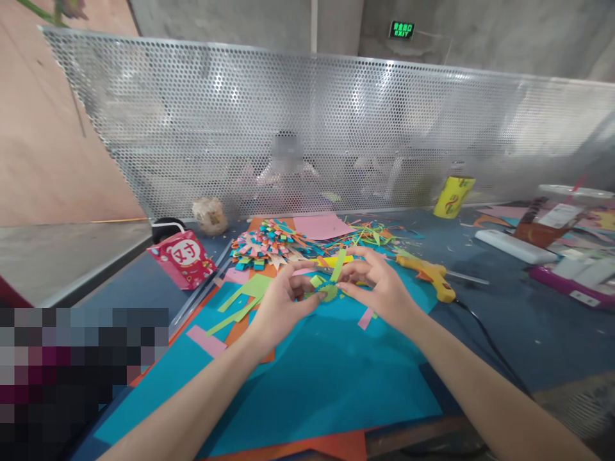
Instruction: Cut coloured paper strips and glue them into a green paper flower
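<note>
Between my two hands is a small round paper piece, green in the middle with a fringed blue edge. My left hand is closed on its left side, thumb and fingers pinching it. A light green paper strip stands up from the piece, and my right hand pinches at its lower end. Blue paper sheets lie beneath both hands. Left of my left hand are cut green paper pieces and a pink strip. Behind the hands sits a heap of multicoloured fringed paper.
A yellow glue gun with a black cord lies to the right. At the left stands a red carton; a yellow can and a drink cup are at the right. A perforated metal screen closes the back.
</note>
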The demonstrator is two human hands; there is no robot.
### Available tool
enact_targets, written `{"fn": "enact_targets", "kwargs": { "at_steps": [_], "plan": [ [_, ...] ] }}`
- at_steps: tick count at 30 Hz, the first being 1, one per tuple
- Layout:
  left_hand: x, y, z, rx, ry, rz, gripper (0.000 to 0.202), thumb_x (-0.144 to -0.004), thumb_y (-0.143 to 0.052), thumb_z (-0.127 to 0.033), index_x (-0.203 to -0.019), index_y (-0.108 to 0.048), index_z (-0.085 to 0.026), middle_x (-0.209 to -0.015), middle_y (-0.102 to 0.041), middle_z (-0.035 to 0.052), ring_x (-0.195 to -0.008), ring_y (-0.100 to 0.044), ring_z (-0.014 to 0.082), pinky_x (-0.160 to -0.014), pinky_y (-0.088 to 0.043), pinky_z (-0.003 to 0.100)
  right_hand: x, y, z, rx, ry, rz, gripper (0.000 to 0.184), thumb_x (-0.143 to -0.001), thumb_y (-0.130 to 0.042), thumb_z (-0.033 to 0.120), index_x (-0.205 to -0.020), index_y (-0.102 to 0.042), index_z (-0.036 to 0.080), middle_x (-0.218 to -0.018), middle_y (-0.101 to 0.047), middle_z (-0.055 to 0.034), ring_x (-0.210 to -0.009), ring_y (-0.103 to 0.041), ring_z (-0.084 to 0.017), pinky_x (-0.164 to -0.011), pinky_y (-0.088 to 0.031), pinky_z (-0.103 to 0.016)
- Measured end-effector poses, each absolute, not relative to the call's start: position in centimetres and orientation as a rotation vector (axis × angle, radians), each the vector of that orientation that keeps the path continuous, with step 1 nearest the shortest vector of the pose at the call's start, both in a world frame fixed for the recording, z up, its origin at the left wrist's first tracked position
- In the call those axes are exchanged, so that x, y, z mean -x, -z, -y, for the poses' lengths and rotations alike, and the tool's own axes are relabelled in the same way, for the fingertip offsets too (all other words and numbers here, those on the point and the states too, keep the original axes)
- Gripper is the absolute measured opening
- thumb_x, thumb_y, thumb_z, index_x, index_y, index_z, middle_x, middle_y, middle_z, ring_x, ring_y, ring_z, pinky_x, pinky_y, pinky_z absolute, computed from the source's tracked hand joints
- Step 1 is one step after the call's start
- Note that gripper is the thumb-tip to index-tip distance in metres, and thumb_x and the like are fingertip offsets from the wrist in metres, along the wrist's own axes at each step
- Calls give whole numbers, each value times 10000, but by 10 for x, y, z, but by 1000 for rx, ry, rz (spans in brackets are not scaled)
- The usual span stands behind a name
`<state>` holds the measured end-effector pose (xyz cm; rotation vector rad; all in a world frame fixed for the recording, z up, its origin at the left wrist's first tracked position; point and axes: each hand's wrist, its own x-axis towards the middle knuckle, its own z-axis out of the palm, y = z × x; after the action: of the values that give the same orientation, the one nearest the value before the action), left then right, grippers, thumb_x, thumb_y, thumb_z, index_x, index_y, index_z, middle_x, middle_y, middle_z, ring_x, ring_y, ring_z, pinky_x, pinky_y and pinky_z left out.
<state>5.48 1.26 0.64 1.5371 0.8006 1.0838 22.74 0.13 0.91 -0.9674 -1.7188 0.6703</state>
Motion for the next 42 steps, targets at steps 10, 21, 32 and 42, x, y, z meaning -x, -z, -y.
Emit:
{"fn": "enact_targets", "kwargs": {
  "at_steps": [10,21,32,42],
  "plan": [
    [-54,-6,-12,-1598,-1098,-804,439,-669,-645,-209,-1056,-442,-180,-764,-637,10,-731,-592,140,-642,-409,250,-229,-6,-2,915,-705,1749,369,-724,-578,189,-1051,-410,222,-801,-619,-11,-697,-579,-133,-616,-485,-277],
    [-53,-6,-15,-1255,-1027,-917,368,-709,-576,-280,-1046,-457,-193,-1065,-568,84,-838,-604,176,-566,-390,232,-229,-1,0,816,-104,1828,240,-786,-530,141,-995,-477,247,-878,-608,-28,-817,-573,-153,-688,-469,-295],
    [-54,-11,-8,-1049,-1021,-725,478,-641,-689,-232,-1065,-492,-135,-581,-570,-27,-515,-521,75,-529,-403,211,-230,-5,8,724,244,2067,219,-803,-515,154,-1008,-546,224,-880,-625,-43,-876,-563,-158,-757,-491,-282],
    [-53,-12,-9,-1006,-1052,-761,491,-587,-730,-232,-1014,-510,-128,-593,-626,2,-529,-569,92,-549,-451,212,-232,-6,9,723,342,2129,164,-829,-461,174,-950,-569,197,-845,-644,-48,-839,-574,-149,-727,-505,-279]
  ]
}}
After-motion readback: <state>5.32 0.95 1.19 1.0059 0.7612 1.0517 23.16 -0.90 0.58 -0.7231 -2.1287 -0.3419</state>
